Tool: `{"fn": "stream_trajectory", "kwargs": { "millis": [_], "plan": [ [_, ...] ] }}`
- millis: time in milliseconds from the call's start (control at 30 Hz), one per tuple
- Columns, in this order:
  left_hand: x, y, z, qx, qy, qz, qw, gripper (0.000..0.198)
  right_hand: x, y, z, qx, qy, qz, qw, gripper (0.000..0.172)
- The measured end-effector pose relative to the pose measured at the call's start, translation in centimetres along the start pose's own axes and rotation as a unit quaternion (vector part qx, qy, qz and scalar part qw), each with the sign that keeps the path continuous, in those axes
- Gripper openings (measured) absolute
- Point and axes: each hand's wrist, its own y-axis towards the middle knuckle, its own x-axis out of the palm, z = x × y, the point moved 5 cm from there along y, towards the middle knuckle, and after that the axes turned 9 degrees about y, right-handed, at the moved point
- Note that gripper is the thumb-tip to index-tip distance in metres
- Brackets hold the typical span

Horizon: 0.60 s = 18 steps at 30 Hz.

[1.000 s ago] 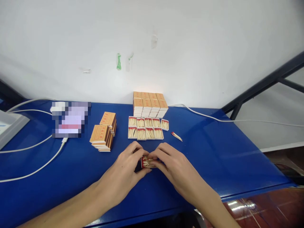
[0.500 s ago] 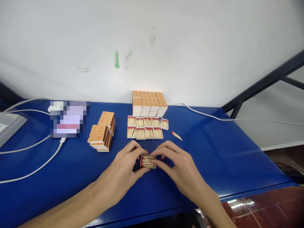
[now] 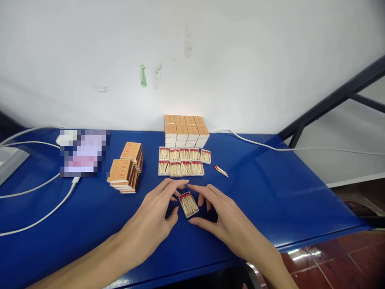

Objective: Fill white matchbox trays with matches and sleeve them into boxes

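A white matchbox tray (image 3: 189, 204) full of red-headed matches lies slightly turned on the blue table, between my hands. My left hand (image 3: 158, 212) is open at its left side, fingers apart and arched beyond its far edge. On the other side, my right hand (image 3: 221, 212) is open too, its thumb tip close to the tray's near right corner; I cannot tell whether it touches. Just beyond stand several filled trays (image 3: 181, 168) in two rows, with one tray (image 3: 206, 157) at their right end. A few loose matches (image 3: 221, 171) lie to the right.
Stacked orange matchboxes (image 3: 187, 130) stand against the wall. More matchboxes (image 3: 120, 171) are piled at the left. Beyond them lies a blurred-out flat object (image 3: 87, 150) with a white cable (image 3: 64, 206) plugged in. Another cable (image 3: 258, 144) runs right. A dark metal frame (image 3: 327, 100) borders the table.
The tray between my hands has turned, its match heads now pointing away from me instead of left. My fingers have loosened and spread from it. The whole view has shifted slightly.
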Motion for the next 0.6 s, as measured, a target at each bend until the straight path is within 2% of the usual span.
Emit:
{"fn": "stream_trajectory", "kwargs": {
  "millis": [133, 267, 367, 500, 600],
  "plan": [
    [-0.11, -0.05, -0.07, -0.003, 0.001, 0.035, 0.999, 0.077, -0.36, 0.45, -0.21, 0.006, 0.011, -0.015, 1.000, 0.038],
    [-0.68, 0.05, -0.07, -0.008, 0.005, 0.061, 0.998, 0.068, -0.37, 0.40, -0.32, 0.006, -0.009, 0.015, 1.000, 0.045],
    [-0.82, 0.14, 0.01, -0.011, 0.010, 0.064, 0.998, 0.063, -0.02, 0.41, -0.40, 0.007, -0.028, 0.004, 1.000, 0.055],
    [-0.64, 0.17, 0.16, -0.012, 0.015, 0.056, 0.998, 0.057, -0.02, 0.52, -0.60, 0.014, -0.007, -0.017, 1.000, 0.041],
    [-0.66, 0.18, 0.22, -0.012, 0.017, 0.053, 0.998, 0.053, -0.16, 0.51, -0.71, 0.008, 0.003, -0.024, 1.000, 0.043]
  ]
}}
